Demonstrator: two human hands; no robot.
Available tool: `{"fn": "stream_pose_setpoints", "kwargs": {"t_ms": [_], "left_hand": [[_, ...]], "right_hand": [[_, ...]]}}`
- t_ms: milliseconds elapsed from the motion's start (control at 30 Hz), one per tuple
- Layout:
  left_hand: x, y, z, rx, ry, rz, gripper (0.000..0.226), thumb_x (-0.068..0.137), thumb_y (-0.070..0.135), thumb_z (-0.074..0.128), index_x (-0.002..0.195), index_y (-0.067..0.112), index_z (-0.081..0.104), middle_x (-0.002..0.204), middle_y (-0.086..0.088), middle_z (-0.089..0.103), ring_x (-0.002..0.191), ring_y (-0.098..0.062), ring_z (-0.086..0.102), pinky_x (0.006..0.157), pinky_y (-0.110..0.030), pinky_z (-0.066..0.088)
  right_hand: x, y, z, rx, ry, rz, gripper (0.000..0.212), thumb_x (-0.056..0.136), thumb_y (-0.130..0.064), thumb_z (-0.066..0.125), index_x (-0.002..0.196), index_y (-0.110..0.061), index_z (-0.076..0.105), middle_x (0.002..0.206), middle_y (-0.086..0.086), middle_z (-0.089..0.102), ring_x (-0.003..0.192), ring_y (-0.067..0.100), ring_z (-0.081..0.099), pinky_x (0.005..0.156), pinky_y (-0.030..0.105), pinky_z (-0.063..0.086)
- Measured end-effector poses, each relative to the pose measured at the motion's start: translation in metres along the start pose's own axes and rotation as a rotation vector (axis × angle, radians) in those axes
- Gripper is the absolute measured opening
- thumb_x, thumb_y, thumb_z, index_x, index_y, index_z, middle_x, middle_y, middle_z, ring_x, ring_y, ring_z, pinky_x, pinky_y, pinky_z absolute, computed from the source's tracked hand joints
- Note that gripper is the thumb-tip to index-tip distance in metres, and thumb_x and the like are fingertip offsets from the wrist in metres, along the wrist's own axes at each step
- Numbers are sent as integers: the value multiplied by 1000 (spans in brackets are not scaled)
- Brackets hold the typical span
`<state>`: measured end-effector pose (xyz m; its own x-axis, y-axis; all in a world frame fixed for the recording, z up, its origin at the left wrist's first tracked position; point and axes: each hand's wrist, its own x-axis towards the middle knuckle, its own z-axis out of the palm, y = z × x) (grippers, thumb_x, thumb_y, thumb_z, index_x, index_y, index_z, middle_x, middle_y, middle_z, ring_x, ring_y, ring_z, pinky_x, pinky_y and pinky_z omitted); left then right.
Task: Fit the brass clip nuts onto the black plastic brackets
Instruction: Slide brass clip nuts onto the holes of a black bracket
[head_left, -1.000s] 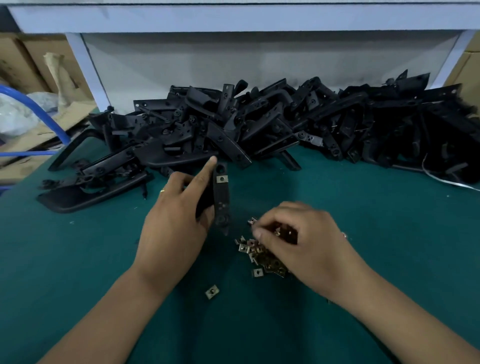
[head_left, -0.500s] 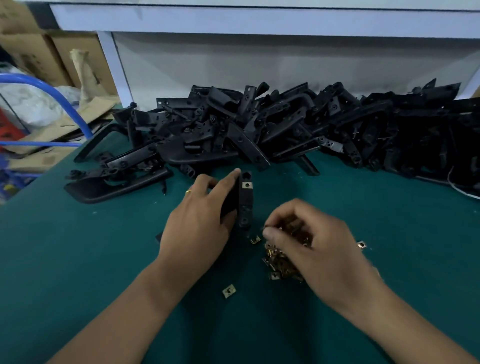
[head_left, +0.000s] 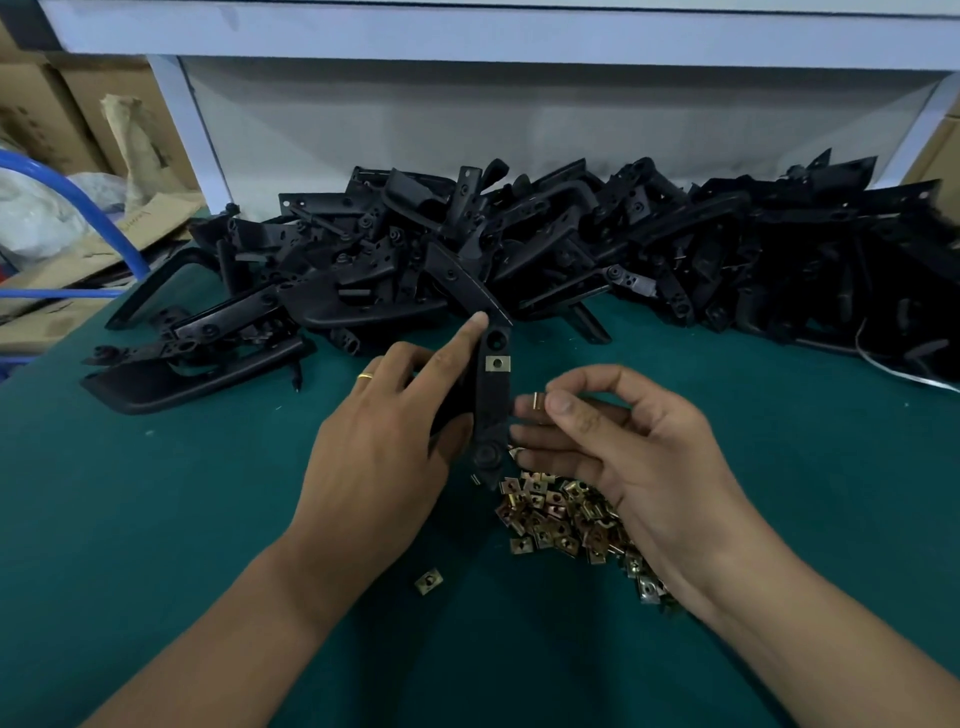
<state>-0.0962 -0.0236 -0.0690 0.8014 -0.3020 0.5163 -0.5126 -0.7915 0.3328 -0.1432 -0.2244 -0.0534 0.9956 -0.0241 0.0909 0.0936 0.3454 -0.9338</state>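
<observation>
Right hand (head_left: 618, 447), lower right of centre, now lifted off the pile of clip nuts (head_left: 566, 514); half a second ago it was down among them, fingers digging. Thumb and forefinger pinch one brass clip nut (head_left: 535, 400), edge-on to the camera, just beside the held bracket. Other fingers loosely curled beneath. Picking looks done; fitting is next.

Left hand (head_left: 384, 441), centre frame, grips a black bracket (head_left: 492, 395) upright, index finger stretched along its left edge to the top. Grip matches the earlier frames. Gold ring on one finger. Bracket's lower tip sits close above the pile; whether it touches the mat I cannot tell.

One clip nut already seated (head_left: 497, 364) near the bracket's upper end, below the round hole. So this bracket is judged part-finished, the pinched nut likely meant for another spot on it; which spot is not clear.

Stray nut (head_left: 429, 581) lies alone on the green mat (head_left: 156, 519), lower centre, apart from the pile.

Beyond the hands, a long heap of black plastic brackets (head_left: 571, 249) runs across mid-frame against the white backboard (head_left: 467, 119). No brass visible in it, so much work appears to remain.

Upper left: cardboard (head_left: 57, 104) and blue tubing (head_left: 98, 213).
</observation>
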Motion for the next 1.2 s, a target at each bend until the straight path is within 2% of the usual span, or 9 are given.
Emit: {"fn": "stream_pose_setpoints", "kwargs": {"t_ms": [167,433,600,800,1200], "left_hand": [[0,0,1,-28,14,-9,78,93,32,55,160,49,18,114,13,47,97,-14,51,66,-39,53],[-1,2,0,-48,51,5,77,93,34,56,160,47,21,115,13,49,95,-15,54,66,-40,55],[-1,2,0,-45,65,6,78,91,31,58,160,46,24,116,13,49,95,-13,53,66,-35,52],[-1,3,1,-52,52,5,80,89,31,58,159,49,23,116,15,49,95,-8,49,67,-33,50],[-1,6,-2,-66,12,20,78,90,29,56,159,49,24,114,12,50,94,-15,53,66,-41,54]], "right_hand": [[-4,-1,2,-52,-37,-3,22,97,-5,65,119,0,67,104,20,79,96,35,79,78,34,64],[-9,2,8,-85,-40,-11,18,100,-9,64,111,4,70,99,21,79,91,37,79,77,35,65],[-11,1,12,-97,-39,17,27,101,-20,62,104,6,69,94,21,79,82,37,79,73,35,65],[-12,0,11,-111,-49,33,31,103,-18,62,103,12,67,90,22,78,77,36,78,69,33,64],[-12,7,7,-349,-46,-97,17,103,-16,65,95,-3,73,81,16,77,72,32,78,64,32,64]]}}
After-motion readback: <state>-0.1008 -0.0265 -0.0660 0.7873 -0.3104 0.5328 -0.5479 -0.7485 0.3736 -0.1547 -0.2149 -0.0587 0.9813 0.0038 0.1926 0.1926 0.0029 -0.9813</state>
